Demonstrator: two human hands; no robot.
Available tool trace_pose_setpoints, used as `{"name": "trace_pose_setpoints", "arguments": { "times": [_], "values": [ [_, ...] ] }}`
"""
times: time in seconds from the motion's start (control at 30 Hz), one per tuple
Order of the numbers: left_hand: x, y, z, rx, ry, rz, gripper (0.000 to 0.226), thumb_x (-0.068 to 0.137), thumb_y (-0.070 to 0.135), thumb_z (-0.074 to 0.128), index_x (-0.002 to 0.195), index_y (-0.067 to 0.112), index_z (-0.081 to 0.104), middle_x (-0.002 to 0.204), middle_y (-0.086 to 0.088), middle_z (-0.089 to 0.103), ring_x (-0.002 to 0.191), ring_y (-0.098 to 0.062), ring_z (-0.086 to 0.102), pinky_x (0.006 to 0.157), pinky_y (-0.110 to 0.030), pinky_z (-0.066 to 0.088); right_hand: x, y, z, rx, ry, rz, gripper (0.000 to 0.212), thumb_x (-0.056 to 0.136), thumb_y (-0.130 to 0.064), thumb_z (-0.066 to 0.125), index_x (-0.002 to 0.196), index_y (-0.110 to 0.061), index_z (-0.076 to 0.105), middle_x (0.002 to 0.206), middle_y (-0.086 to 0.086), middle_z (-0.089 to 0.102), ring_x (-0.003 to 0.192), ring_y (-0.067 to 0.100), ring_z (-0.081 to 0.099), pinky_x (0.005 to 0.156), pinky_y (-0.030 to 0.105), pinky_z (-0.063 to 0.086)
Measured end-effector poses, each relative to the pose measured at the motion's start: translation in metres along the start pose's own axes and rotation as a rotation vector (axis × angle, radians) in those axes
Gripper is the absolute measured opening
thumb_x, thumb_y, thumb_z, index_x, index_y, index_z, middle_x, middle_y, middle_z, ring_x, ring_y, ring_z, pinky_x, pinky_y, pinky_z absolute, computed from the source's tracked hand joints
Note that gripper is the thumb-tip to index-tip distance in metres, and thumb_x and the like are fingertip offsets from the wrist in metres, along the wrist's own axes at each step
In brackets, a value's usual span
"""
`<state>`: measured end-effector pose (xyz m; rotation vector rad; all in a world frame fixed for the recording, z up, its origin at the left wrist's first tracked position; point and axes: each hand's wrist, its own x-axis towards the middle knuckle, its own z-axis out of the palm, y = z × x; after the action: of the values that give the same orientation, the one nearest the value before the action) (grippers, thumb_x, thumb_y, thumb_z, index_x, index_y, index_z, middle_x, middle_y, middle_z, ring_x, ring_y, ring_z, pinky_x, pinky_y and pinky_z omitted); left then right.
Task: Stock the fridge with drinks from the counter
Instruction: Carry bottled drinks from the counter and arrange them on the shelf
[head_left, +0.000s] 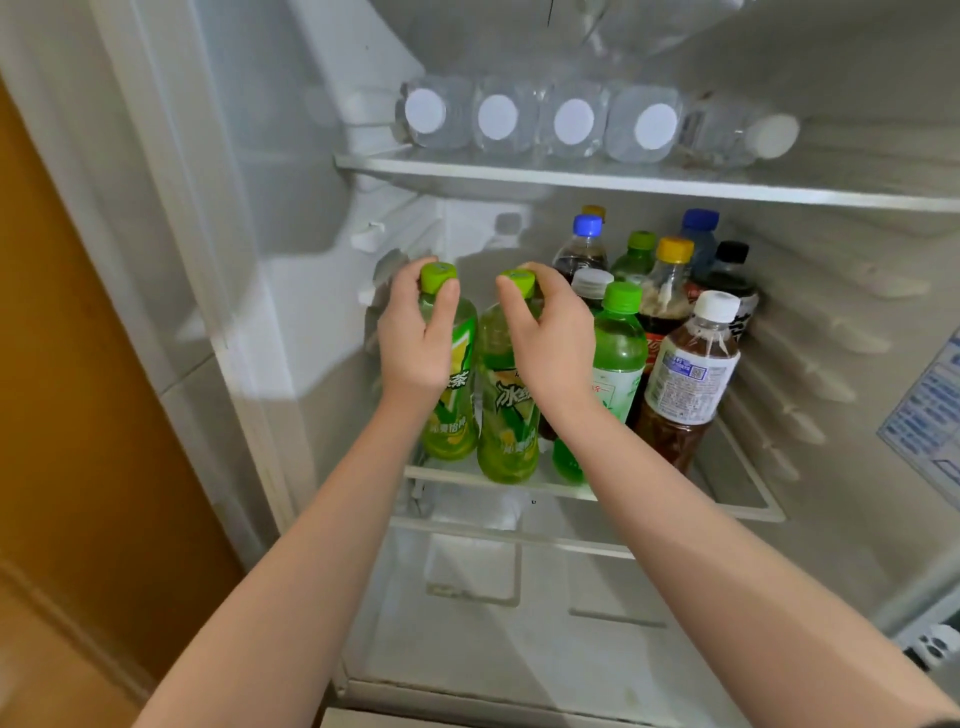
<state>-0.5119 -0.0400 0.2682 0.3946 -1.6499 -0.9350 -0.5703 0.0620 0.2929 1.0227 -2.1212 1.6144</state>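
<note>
Both my hands reach into the open fridge. My left hand (415, 338) grips the neck of a green tea bottle (452, 415) just under its green cap. My right hand (550, 338) grips the neck of a second green tea bottle (506, 431) beside it. Both bottles stand upright with their bases on the front left of the middle glass shelf (748, 512). To their right stands a cluster of several drinks, among them a pale green soda (618, 358) and a brown tea bottle with a white cap (685, 384).
On the upper shelf (571, 179) several clear water bottles (571, 122) lie on their sides, white caps toward me. A clear drawer (467, 571) sits below the middle shelf. The fridge's left wall (291, 322) is close to my left hand. A labelled sticker (930, 415) is on the right wall.
</note>
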Motion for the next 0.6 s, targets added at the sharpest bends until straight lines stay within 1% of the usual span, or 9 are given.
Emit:
{"name": "trace_pose_setpoints", "arguments": {
  "times": [0.13, 0.17, 0.27, 0.3, 0.43, 0.47, 0.53, 0.57, 0.6],
  "values": [
    [-0.001, -0.007, 0.002, -0.003, -0.036, -0.016, 0.040, 0.094, 0.020, 0.055, 0.130, 0.006, 0.048, 0.118, 0.004, 0.054, 0.113, -0.010, 0.050, 0.098, -0.012, 0.034, 0.005, 0.004, 0.005, 0.023, 0.027, 0.020, 0.037, 0.094, -0.036, 0.054, 0.117, -0.009, 0.061, 0.090, 0.011, 0.068, 0.089, 0.031, 0.061, 0.081, 0.047, 0.047],
    [-0.004, -0.010, 0.001, 0.001, -0.056, -0.014, 0.045, 0.093, 0.021, 0.057, 0.133, 0.006, 0.045, 0.123, 0.005, 0.051, 0.117, -0.009, 0.047, 0.100, -0.010, 0.032, 0.007, 0.005, 0.006, 0.023, 0.034, 0.028, 0.036, 0.094, -0.035, 0.054, 0.117, -0.008, 0.061, 0.091, 0.011, 0.068, 0.090, 0.031, 0.061, 0.081, 0.046, 0.047],
    [-0.018, -0.018, -0.001, -0.014, -0.137, 0.006, 0.068, 0.084, 0.029, 0.063, 0.142, 0.008, 0.034, 0.141, 0.000, 0.041, 0.131, -0.010, 0.038, 0.110, -0.019, 0.028, 0.013, 0.005, 0.009, 0.019, 0.061, 0.050, 0.036, 0.094, -0.033, 0.054, 0.118, -0.006, 0.060, 0.098, 0.011, 0.068, 0.094, 0.029, 0.061, 0.083, 0.044, 0.047],
    [-0.021, -0.020, -0.001, -0.011, -0.149, 0.017, 0.077, 0.081, 0.032, 0.065, 0.144, 0.008, 0.029, 0.144, 0.002, 0.036, 0.134, -0.008, 0.033, 0.112, -0.019, 0.026, 0.015, 0.004, 0.010, 0.024, 0.070, 0.049, 0.035, 0.094, -0.031, 0.054, 0.118, -0.006, 0.060, 0.099, 0.011, 0.068, 0.094, 0.029, 0.061, 0.083, 0.044, 0.047],
    [-0.029, -0.033, 0.002, 0.049, -0.185, 0.028, 0.113, 0.064, 0.036, 0.079, 0.149, 0.014, 0.009, 0.147, 0.007, 0.018, 0.139, -0.005, 0.018, 0.110, -0.009, 0.017, 0.017, 0.006, 0.013, 0.049, 0.076, 0.043, 0.030, 0.094, -0.027, 0.056, 0.115, -0.006, 0.061, 0.097, 0.009, 0.068, 0.092, 0.027, 0.062, 0.082, 0.044, 0.048],
    [-0.034, -0.037, 0.003, 0.059, -0.197, 0.004, 0.122, 0.060, 0.036, 0.084, 0.150, 0.019, 0.003, 0.147, 0.010, 0.013, 0.139, -0.004, 0.014, 0.110, -0.009, 0.016, 0.017, 0.006, 0.014, 0.065, 0.074, 0.049, 0.028, 0.094, -0.026, 0.057, 0.113, -0.007, 0.060, 0.096, 0.007, 0.068, 0.091, 0.025, 0.062, 0.082, 0.040, 0.049],
    [-0.047, -0.046, 0.007, 0.104, -0.215, -0.031, 0.137, 0.053, 0.034, 0.089, 0.149, 0.021, -0.008, 0.146, 0.013, 0.004, 0.140, -0.004, 0.005, 0.114, -0.020, 0.013, 0.015, 0.007, 0.013, 0.095, 0.055, 0.073, 0.029, 0.094, -0.026, 0.056, 0.117, -0.008, 0.059, 0.097, 0.002, 0.066, 0.094, 0.021, 0.062, 0.082, 0.028, 0.047],
    [-0.055, -0.051, 0.010, 0.136, -0.219, -0.046, 0.142, 0.051, 0.034, 0.090, 0.148, 0.019, -0.013, 0.148, 0.010, 0.001, 0.140, -0.004, 0.000, 0.116, -0.027, 0.010, 0.014, 0.006, 0.011, 0.102, 0.030, 0.089, 0.033, 0.094, -0.026, 0.055, 0.122, -0.008, 0.056, 0.103, 0.001, 0.065, 0.099, 0.019, 0.061, 0.083, 0.023, 0.044],
    [-0.062, -0.055, 0.013, 0.168, -0.220, -0.062, 0.146, 0.050, 0.035, 0.091, 0.147, 0.019, -0.017, 0.151, 0.006, -0.002, 0.139, -0.003, -0.004, 0.116, -0.029, 0.006, 0.013, 0.006, 0.010, 0.108, -0.001, 0.103, 0.039, 0.095, -0.026, 0.054, 0.130, -0.007, 0.052, 0.113, 0.002, 0.063, 0.107, 0.017, 0.058, 0.087, 0.019, 0.041]
  ]
}}
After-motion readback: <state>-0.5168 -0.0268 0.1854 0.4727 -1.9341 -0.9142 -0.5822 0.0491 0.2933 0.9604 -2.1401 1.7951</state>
